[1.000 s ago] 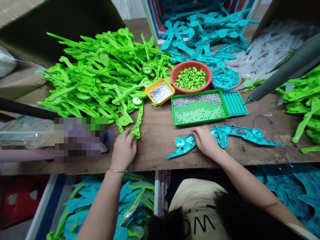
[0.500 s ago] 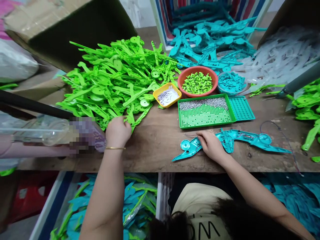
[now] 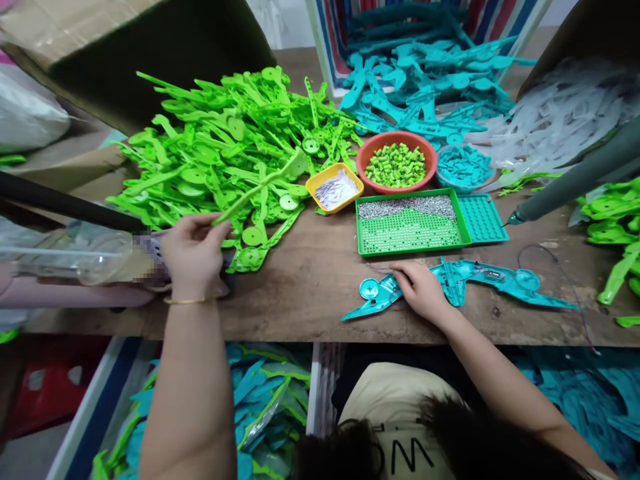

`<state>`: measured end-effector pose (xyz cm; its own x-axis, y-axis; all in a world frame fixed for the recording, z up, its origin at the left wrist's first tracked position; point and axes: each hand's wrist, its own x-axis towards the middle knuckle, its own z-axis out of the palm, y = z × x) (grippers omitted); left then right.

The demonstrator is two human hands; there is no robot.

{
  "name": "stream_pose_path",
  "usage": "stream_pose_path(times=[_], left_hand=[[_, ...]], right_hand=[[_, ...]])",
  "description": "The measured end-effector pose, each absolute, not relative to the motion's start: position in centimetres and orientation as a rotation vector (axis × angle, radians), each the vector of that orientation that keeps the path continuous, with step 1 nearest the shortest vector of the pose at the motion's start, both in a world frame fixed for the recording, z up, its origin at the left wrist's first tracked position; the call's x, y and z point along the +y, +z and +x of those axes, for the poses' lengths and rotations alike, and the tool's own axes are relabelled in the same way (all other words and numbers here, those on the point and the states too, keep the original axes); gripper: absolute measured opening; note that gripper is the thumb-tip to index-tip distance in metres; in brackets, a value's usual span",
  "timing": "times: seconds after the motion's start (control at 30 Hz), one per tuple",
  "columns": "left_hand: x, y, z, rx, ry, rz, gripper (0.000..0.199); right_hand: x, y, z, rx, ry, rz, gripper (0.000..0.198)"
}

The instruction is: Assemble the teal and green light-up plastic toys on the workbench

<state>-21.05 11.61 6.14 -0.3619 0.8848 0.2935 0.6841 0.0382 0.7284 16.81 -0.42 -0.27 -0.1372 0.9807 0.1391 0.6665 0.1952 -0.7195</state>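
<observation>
My left hand (image 3: 193, 257) pinches the end of a long, slim green plastic part (image 3: 261, 187), which slants up to the right over the heap of green plastic parts (image 3: 200, 157). My right hand (image 3: 423, 290) is closed over the left portion of a long blue plastic shell (image 3: 455, 283) lying on the table. A thin wire (image 3: 379, 269) comes out by my right fingertips; whether they pinch it too, I cannot tell. The shell's inner side faces up, with a round disc near each end and thin wires along it.
Beyond the shell stand a green tray (image 3: 407, 250) of small metal pieces, a yellow dish (image 3: 327, 208), a red bowl (image 3: 431, 163) of green pieces and a tub of blue chips (image 3: 465, 167). A screwdriver-like tool (image 3: 550, 190) hangs at right. Blue parts (image 3: 425, 93) lie behind.
My left hand has drawn back left and up from the edge of the green heap, lifting the slim green part. My right hand and the blue shell stay about where they were.
</observation>
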Motion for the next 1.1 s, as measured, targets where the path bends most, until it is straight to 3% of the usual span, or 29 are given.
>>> stream_pose_path(times=[0.07,0.23,0.47,0.6,0.77,0.93,1.1], left_hand=[[8.1,5.0,-21.7,1.917,1.311,1.634,0.034],[2.4,0.8,-22.0,1.855,1.052,1.84,0.013],[0.9,0.4,-13.3,1.723,0.774,2.315,0.027],[2.0,0.3,-7.2,1.84,0.518,2.344,0.057],[1.9,1.3,-4.8,1.895,0.378,2.273,0.039],[-1.4,2.8,-3.1,1.349,0.375,2.406,0.035],[-1.7,2.3,-3.2,1.235,0.37,2.352,0.043]], right_hand=[[-0.4,0.0,17.1,-1.733,0.783,-1.52,0.026],[-0.7,1.1,18.9,-1.336,1.179,-1.517,0.023],[-1.6,3.3,19.3,-0.904,1.496,-1.266,0.031],[-1.9,2.3,17.7,-1.123,1.272,-1.441,0.023],[-2.2,0.4,16.5,-1.525,0.777,-1.747,0.016],[-2.1,0.3,16.8,-1.65,0.715,-1.744,0.017],[-2.1,0.5,17.2,-1.715,0.741,-1.729,0.016]])
